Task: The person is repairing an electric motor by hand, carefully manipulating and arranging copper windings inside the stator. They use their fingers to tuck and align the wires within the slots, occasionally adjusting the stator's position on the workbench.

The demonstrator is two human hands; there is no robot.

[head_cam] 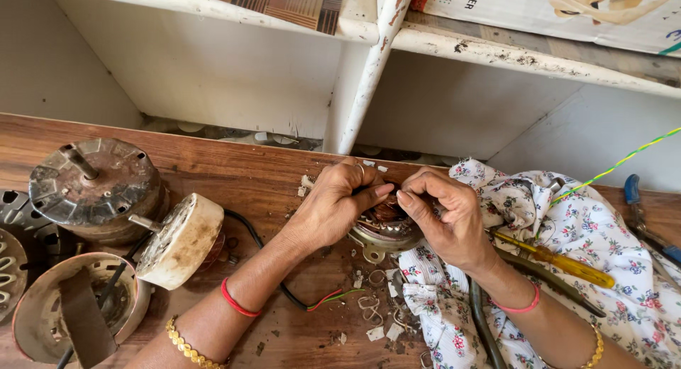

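Copper-wound motor stator (386,220) sits near the middle of the wooden table (234,170), pinched at its windings by the left hand (333,206) and right hand (450,216). Floral cloth (589,241) lies right; rusty motor housings (96,188) crowd the left edge.

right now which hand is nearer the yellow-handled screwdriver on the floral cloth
Right. The right hand works at the small motor stator, with the yellow-handled screwdriver lying just past its wrist on the floral cloth. The left hand is on the stator's far side, farther away.
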